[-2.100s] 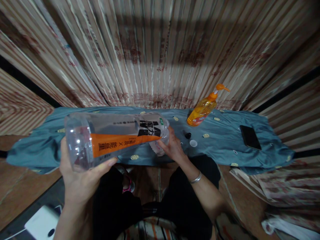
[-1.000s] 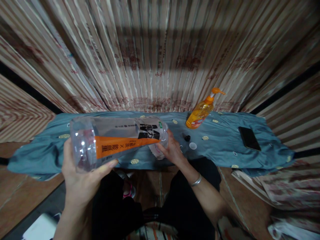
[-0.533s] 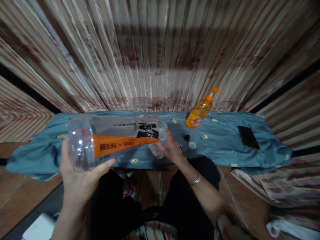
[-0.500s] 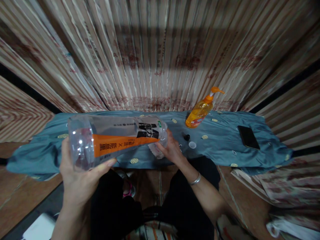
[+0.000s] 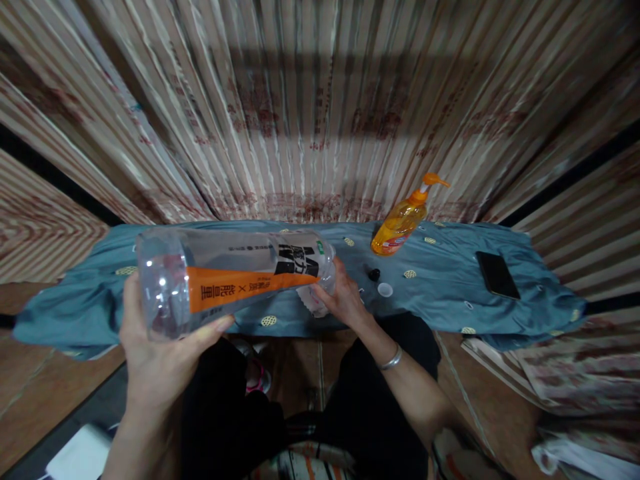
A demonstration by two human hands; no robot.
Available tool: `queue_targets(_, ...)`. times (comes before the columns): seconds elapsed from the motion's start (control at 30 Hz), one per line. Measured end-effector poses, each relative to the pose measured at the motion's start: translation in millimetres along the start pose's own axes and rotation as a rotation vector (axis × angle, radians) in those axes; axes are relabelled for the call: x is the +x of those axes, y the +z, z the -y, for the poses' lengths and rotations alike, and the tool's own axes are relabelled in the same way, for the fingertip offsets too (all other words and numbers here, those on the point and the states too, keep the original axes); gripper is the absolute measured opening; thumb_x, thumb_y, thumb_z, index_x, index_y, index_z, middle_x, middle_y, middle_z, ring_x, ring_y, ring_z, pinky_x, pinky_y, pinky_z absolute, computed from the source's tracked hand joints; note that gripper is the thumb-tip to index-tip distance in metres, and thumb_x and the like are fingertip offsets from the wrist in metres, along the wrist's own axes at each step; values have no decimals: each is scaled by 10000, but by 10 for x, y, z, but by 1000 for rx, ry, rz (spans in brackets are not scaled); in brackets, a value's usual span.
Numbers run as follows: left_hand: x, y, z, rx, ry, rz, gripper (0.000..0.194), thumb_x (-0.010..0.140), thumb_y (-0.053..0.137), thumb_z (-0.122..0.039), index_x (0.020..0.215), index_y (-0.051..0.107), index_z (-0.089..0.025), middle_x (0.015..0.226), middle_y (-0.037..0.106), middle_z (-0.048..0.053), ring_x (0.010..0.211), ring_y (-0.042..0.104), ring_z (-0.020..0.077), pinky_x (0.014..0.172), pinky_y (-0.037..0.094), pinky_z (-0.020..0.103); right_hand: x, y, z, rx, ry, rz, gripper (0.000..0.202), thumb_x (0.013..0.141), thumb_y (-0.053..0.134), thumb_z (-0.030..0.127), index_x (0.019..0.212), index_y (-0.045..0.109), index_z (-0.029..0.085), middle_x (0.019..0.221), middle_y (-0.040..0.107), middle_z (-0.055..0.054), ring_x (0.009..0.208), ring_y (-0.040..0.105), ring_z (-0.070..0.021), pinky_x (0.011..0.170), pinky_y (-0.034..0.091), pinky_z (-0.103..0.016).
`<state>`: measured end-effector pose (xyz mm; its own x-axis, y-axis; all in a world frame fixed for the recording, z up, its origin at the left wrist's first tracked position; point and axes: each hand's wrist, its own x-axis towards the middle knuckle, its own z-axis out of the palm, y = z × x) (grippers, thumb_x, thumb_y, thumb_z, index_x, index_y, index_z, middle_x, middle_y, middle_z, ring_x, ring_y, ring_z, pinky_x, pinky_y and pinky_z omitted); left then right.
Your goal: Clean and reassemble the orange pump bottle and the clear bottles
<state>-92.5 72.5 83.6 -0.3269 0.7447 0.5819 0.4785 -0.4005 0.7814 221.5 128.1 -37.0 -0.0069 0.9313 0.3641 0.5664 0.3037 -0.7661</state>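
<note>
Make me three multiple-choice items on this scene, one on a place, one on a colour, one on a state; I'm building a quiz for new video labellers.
1. Where does the phone lie?
A. on the right part of the blue cloth
B. on the floor
C. in a hand

2. What colour is the pump bottle?
A. green
B. orange
C. white

3. How is the big clear bottle held?
A. upright
B. on its side
C. upside down

Answers: 1 A, it rests on the cloth, far right. 2 B, body and pump are orange. 3 B, the left hand grips its base, the right hand is at its neck end.
</note>
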Motion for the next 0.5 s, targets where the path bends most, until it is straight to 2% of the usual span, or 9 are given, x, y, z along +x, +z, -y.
queue_targets(0.1,-3,-6,-5,-52,-76,-17,1131,406,1165,-592,1430,788,-295,1392,812,94,1294,813,407,1236,633,611,-3,-2,11,-10,5,-4,874,990,862,472,1733,500,186,1581,785,-231,1449,799,-425,1224,674,-617)
queue_targets(0.3,27,15,-59,-78,-127,-55,1198,287,1177,-615,1373,812,-265,1328,823,103,1252,818,417,1226,626,639,-8,-13,38,2,20,3,869,996,852,474,1732,500,175,1583,784,-237,1455,795,-432,1230,667,-623)
queue_targets(0.5,49,35,-25,-12,10,-62,1170,347,1169,-655,1385,807,-253,1289,826,93,1176,835,373,1134,689,587,-8,-7,18,-2,23,-2,848,994,862,479,1721,531,194,1502,824,-211,1379,829,-420,1178,699,-607)
